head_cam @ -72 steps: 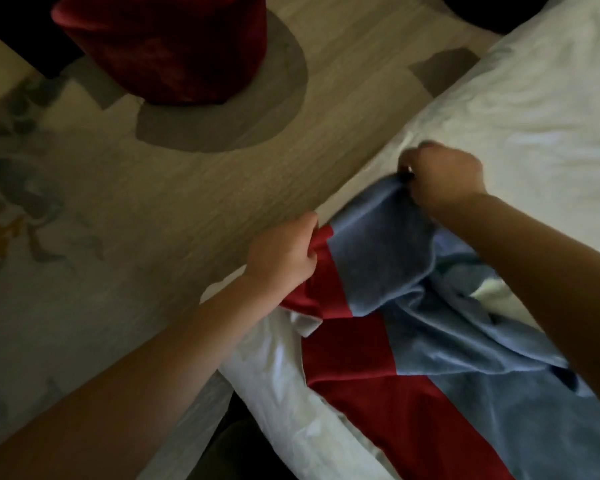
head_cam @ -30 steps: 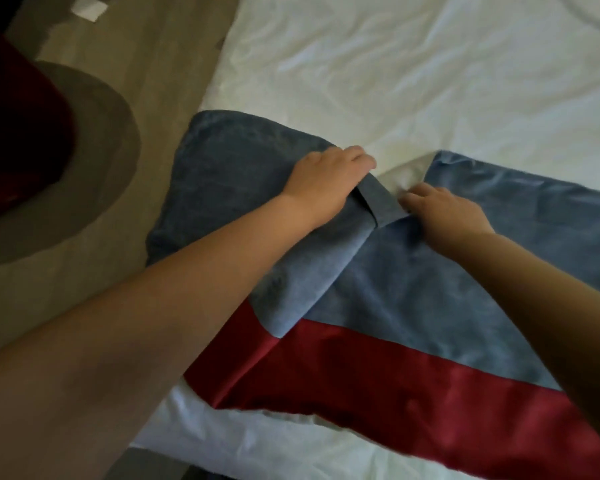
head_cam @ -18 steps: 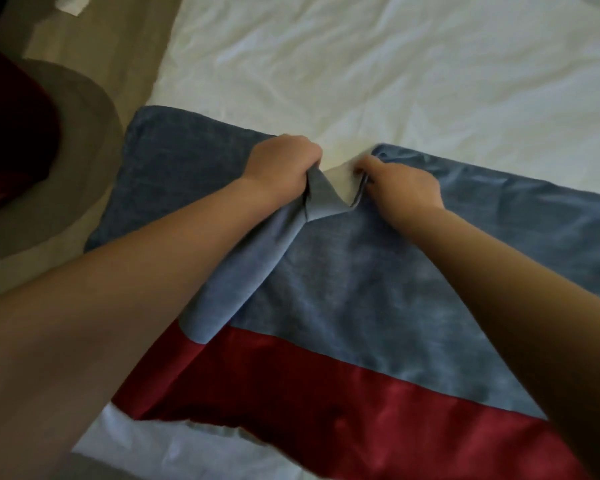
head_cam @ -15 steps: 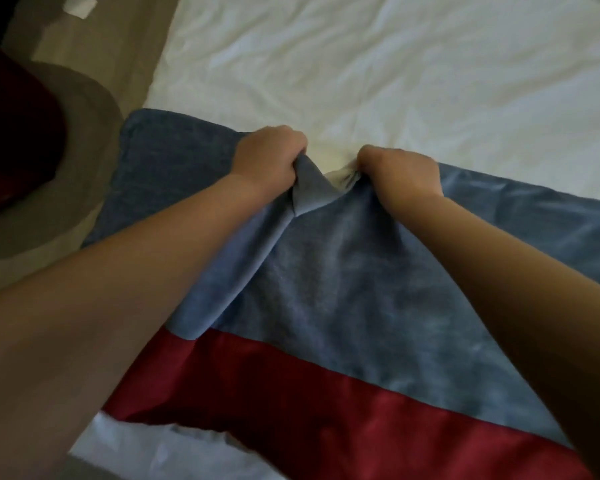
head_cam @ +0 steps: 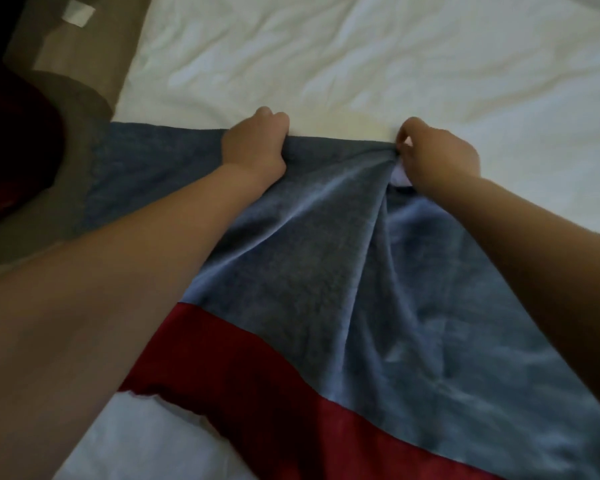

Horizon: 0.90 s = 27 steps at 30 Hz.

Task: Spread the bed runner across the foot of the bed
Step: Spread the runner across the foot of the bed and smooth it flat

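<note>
My left grip (head_cam: 255,147) and right grip (head_cam: 437,155), each pinching the far edge of the bed runner (head_cam: 326,271), now sit wider apart. The fold between them is open and the runner lies nearly flat on the bed (head_cam: 326,46).

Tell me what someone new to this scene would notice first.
The blue and red bed runner fills the middle, bunched into folds on the white bed. The left hand and right hand both grip its far blue edge. A dark red object sits on the floor at far left.
</note>
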### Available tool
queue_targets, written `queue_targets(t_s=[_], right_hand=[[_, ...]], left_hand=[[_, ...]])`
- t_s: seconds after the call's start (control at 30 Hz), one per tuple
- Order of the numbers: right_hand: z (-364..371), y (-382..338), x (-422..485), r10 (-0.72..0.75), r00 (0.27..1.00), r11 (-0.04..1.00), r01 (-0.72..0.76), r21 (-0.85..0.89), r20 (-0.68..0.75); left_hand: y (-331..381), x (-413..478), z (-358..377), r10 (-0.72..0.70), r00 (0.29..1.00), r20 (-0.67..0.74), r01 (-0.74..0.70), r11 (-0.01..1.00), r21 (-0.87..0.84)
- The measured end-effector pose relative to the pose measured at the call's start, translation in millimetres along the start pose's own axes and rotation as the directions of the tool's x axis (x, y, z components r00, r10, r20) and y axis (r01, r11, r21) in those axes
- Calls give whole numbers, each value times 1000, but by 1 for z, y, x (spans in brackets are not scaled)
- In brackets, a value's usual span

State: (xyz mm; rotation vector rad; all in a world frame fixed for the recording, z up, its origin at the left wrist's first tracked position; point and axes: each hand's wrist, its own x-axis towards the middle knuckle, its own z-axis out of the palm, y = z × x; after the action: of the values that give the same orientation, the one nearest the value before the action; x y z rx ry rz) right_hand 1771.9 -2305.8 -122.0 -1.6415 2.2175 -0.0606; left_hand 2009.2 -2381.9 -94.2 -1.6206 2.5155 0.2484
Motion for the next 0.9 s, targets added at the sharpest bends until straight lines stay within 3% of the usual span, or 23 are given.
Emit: queue_targets(t_s=[0.07, 0.13, 0.23, 0.33, 0.43, 0.5, 0.57, 0.67, 0.77, 0.9], right_hand=[[-1, 13, -7, 41, 999, 991, -38, 128, -15], [-4, 25, -18, -46, 991, 989, 27, 148, 124], [-6, 39, -41, -177, 938, 982, 188, -11, 298], [-8, 53, -51, -174, 962, 960, 213, -179, 211], [-20, 81, -51, 40, 991, 954, 0, -298, 126], [-28, 103, -53, 212, 970, 943, -171, -284, 120], [-32, 112, -59, 284, 954, 937, -254, -240, 100], [-33, 101, -68, 236, 972, 935, -232, -268, -19], [-38, 76, -79, 89, 984, 942, -132, -309, -152], [-41, 35, -102, -8, 987, 953, -42, -301, -161]], left_hand=[[12, -3, 1, 102, 993, -53, -105, 993, -49], [28, -5, 1, 179, 981, -72, -186, 975, -118], [62, -6, 4, 259, 965, -38, -261, 942, -211], [94, -5, 8, 344, 939, -1, -337, 919, -204], [113, 0, 11, 332, 942, 36, -322, 931, -173], [118, 2, 12, 307, 949, 70, -297, 947, -125], [119, 2, 10, 294, 952, 87, -286, 954, -95], [120, -8, 4, 301, 952, 59, -295, 951, -95], [116, -24, -3, 336, 942, -19, -337, 939, -63], [102, -51, -10, 366, 925, -103, -367, 930, 9]])
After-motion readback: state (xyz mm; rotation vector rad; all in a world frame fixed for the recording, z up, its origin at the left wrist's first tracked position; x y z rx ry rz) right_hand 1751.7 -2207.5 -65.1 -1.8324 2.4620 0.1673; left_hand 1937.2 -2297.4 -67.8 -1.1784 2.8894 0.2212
